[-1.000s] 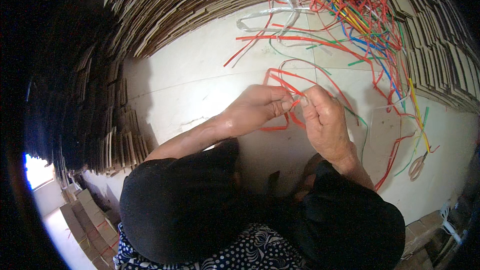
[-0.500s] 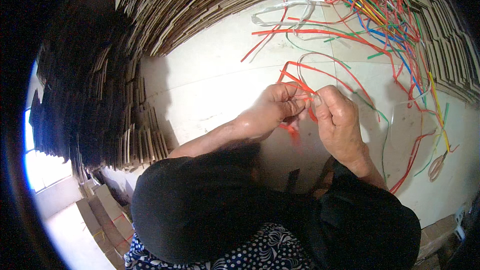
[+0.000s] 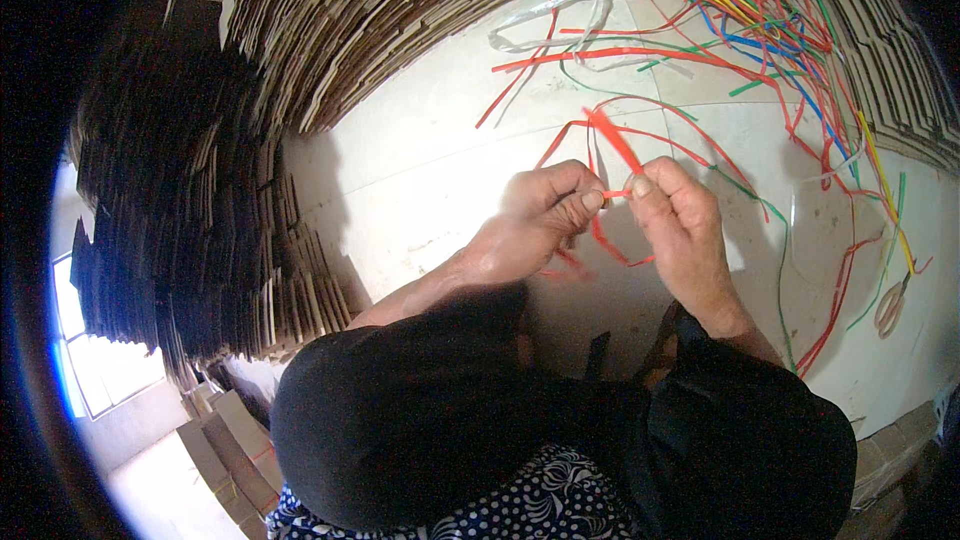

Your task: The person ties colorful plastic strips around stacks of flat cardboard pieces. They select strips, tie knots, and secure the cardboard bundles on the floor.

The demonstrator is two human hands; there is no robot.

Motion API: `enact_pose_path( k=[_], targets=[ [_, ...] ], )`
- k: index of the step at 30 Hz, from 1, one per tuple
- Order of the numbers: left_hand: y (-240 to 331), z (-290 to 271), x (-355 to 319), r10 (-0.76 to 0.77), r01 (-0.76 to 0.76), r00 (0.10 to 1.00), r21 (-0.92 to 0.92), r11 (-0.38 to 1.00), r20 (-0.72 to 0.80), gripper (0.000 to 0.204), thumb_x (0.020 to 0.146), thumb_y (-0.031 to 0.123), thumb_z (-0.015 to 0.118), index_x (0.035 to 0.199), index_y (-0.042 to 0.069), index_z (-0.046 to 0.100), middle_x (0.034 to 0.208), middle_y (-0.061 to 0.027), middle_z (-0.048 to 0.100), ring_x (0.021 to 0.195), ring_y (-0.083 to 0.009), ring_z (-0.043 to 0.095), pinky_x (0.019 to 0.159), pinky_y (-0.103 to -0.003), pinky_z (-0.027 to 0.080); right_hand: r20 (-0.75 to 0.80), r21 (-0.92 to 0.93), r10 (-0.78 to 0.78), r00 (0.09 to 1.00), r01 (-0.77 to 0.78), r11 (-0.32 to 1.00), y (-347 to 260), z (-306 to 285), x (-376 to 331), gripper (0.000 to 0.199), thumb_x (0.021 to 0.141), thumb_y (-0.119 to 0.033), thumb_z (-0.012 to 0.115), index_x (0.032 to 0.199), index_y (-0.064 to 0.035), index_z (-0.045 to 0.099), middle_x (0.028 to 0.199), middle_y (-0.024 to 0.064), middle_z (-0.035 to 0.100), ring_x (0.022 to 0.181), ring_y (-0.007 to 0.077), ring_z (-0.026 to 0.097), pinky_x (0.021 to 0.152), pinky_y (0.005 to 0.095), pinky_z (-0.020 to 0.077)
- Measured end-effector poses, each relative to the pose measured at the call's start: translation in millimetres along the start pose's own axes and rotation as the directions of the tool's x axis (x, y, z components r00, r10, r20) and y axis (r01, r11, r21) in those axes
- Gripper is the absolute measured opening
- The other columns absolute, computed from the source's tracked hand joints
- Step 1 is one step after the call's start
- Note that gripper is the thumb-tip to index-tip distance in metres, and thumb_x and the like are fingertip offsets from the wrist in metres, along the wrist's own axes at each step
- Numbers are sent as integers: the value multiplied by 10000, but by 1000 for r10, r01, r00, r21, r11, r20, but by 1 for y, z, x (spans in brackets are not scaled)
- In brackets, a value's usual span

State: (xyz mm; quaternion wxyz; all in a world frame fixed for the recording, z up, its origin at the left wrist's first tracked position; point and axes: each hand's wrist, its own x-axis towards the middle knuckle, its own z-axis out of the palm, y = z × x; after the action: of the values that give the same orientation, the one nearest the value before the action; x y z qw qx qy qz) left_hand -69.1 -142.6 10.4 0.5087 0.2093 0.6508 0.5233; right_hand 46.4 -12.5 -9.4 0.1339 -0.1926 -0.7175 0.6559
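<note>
My left hand [image 3: 550, 212] pinches a red plastic strap [image 3: 617, 143] between thumb and forefinger. Facing it, my right hand [image 3: 682, 230] is closed on the same strap, with a short taut stretch spanning the small gap between the hands. One flat end sticks up beyond my right thumb. Thin red lengths hang below the fingers and reach away over the white floor. Whether these belong to one strap or several I cannot tell.
A tangled heap of red, blue, green, yellow and clear straps [image 3: 740, 0] lies at the far right. Scissors [image 3: 889, 310] with pale handles rest on the right. Stacked cardboard sheets [image 3: 400, 15] line the far side, with more cardboard [image 3: 180, 230] along the left.
My hands have drawn slightly apart, and the strap between them is now stretched straight. The strap's flat end has swung to point farther away. The view has shifted slightly.
</note>
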Motion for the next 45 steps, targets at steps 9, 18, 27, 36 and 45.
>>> enact_pose_path(
  k=[9, 18, 27, 36, 45],
  targets=[
    [6, 6, -5, 94, -90, 992, 51, 995, -88, 210, 923, 232, 513, 1013, 49, 567, 805, 29, 554, 669, -41, 440, 597, -190, 384, 139, 193, 116, 984, -142, 971, -8, 4, -3, 174, 905, -134, 456, 816, -5, 529, 597, 4, 441, 576, 61, 403, 504, 253, 352],
    [4, -3, -5, 25, -31, 998, -95, 995, -65, 206, 899, 182, 549, 1020, 19, 582, 788, 8, 592, 622, -46, 495, 571, -174, 417, 170, 161, 94, 981, -122, 979, -4, 11, -4, 174, 898, -131, 458, 841, 18, 529, 642, 60, 489, 657, 91, 434, 593, 281, 399],
    [-5, -2, 0, 34, -84, 986, -311, 947, -163, 139, 868, 95, 580, 968, 0, 594, 787, -23, 618, 651, -66, 538, 565, -176, 421, 251, 125, 155, 955, -191, 974, -5, 8, -4, 183, 887, -135, 465, 816, 24, 522, 632, 70, 495, 631, 100, 430, 578, 295, 394],
    [8, -2, -4, -45, 9, 995, -367, 930, -87, 69, 859, 103, 592, 834, 40, 585, 697, 6, 571, 528, -52, 448, 463, -183, 351, 267, 148, 85, 960, -128, 981, 3, 12, -5, 143, 871, -121, 485, 853, 15, 528, 652, 100, 528, 627, 116, 487, 564, 299, 400],
    [2, -1, -6, -58, 43, 993, -150, 988, -98, 78, 860, 131, 600, 827, 61, 592, 624, 66, 511, 484, -12, 379, 424, -181, 271, 62, 40, -33, 998, 31, 999, -5, 17, -6, 164, 879, -178, 529, 895, -16, 514, 582, 84, 539, 564, 134, 554, 490, 318, 417]
  ],
)
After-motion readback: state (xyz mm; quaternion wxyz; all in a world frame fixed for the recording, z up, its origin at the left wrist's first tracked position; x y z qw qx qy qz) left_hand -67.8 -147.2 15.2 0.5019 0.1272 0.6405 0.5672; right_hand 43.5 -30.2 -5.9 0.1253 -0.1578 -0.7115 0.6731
